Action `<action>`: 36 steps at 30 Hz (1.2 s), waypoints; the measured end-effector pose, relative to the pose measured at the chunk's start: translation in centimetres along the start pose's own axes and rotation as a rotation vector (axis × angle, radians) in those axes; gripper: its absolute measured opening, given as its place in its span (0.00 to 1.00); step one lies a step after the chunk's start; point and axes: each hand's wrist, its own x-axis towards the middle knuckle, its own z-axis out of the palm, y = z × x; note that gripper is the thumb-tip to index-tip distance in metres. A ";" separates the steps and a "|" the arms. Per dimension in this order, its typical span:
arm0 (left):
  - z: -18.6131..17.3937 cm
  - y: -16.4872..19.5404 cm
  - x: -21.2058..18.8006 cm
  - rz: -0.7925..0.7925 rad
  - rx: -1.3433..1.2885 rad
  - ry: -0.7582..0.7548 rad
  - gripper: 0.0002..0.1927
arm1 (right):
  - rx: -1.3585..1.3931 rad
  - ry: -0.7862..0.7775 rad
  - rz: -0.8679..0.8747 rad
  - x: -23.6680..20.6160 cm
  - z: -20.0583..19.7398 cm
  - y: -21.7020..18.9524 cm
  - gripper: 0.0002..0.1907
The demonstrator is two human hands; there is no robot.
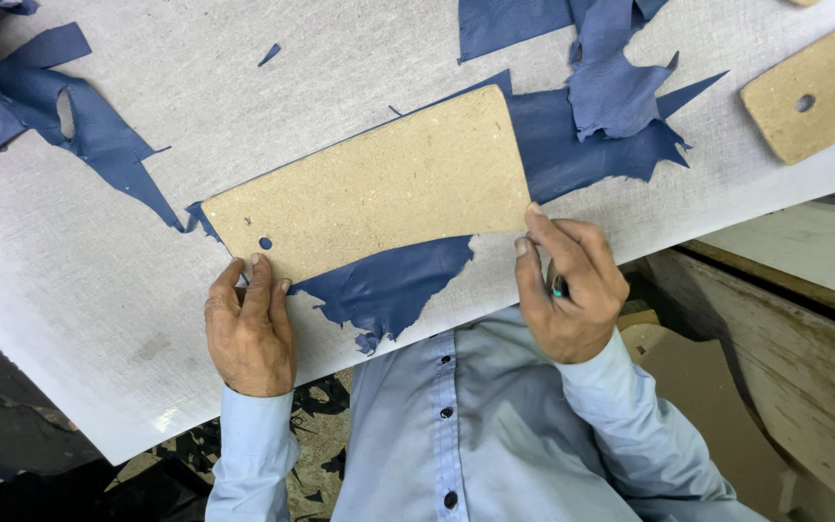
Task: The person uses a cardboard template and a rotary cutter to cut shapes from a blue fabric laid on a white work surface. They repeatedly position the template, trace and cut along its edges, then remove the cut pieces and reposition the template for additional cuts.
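I press the flat tan fibreboard template (369, 184) onto the blue leather piece (388, 285) on the grey table (99, 290): left hand (248, 329) fingertips down, right hand (572, 285) closed on a small tool. This looks like positioning; next calls for steadiness while tracing the edge.

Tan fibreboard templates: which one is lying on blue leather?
The large tan fibreboard template under both hands, covering the blue leather piece; the smaller holed template top right sits on bare cloth.

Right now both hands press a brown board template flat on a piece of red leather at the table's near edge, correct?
Not quite: the leather is blue, not red, as the head view shows. The left hand and right hand do press the brown board template on it, at the table's near edge.
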 end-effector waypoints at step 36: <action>-0.1 6.3 4.6 0.107 -0.019 -0.087 0.24 | -0.478 -0.492 -0.051 4.5 6.2 -2.7 0.60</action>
